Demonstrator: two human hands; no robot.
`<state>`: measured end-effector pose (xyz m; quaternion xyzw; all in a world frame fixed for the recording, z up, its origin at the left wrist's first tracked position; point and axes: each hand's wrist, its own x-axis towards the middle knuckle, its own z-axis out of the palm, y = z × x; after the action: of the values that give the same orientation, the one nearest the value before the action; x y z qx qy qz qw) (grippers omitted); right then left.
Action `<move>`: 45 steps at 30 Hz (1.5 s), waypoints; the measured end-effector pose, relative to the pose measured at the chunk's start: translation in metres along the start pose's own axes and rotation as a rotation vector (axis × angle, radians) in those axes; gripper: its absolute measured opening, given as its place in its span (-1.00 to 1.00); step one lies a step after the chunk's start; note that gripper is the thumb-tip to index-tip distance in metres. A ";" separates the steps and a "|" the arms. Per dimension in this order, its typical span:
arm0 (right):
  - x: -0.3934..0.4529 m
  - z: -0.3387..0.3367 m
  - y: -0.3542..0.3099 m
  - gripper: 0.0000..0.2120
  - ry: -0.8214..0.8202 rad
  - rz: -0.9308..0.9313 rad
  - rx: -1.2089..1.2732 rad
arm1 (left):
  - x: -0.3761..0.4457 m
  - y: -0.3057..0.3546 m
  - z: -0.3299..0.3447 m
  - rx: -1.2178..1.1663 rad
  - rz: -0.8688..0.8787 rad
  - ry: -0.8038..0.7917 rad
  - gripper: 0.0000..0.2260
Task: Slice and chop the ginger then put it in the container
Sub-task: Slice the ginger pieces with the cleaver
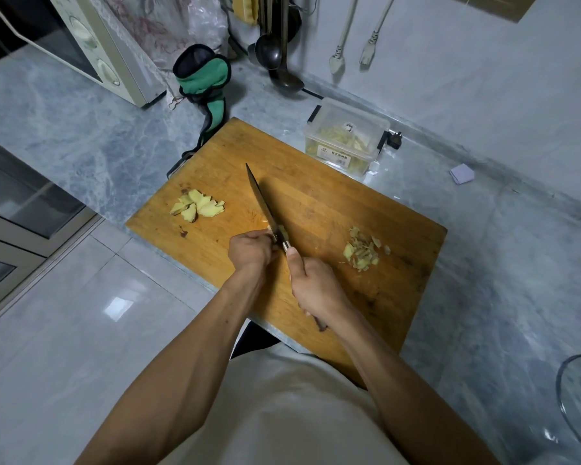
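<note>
Two pale-yellow ginger piles (pixel 198 206) flank the knife (pixel 261 203) on the board (pixel 316 196).

Cutting board (pixel 316 203): orange-brown wood, dark stains. Ginger slices (pixel 197 205): pale yellow. Knife (pixel 260 199): dark blade. Countertop (pixel 81 129): grey-blue marble, veined. Container (pixel 346 139): clear plastic, yellowish contents. Cloth (pixel 203 80): green, black-edged. Shirt (pixel 282 414): off-white.

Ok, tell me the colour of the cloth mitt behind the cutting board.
Green with black trim, seen in the head view.

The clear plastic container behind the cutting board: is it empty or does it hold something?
Not empty: pale yellow strips show through the container's clear walls.
</note>
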<state>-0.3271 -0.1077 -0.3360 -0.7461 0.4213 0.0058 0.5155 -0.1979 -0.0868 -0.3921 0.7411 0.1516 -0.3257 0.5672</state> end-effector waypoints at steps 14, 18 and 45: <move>-0.019 -0.012 0.005 -0.43 -0.037 0.015 0.079 | 0.000 -0.002 -0.003 -0.001 -0.024 0.001 -0.73; -0.020 -0.011 0.004 -0.43 -0.036 0.010 0.072 | 0.000 0.002 0.000 -0.005 -0.054 0.022 -0.70; -0.021 -0.009 0.000 -0.35 -0.005 -0.008 -0.011 | -0.006 -0.003 0.003 0.141 0.117 0.038 -0.85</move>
<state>-0.3445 -0.1015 -0.3222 -0.7508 0.4169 0.0080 0.5123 -0.2047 -0.0877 -0.3905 0.7927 0.0956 -0.2880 0.5287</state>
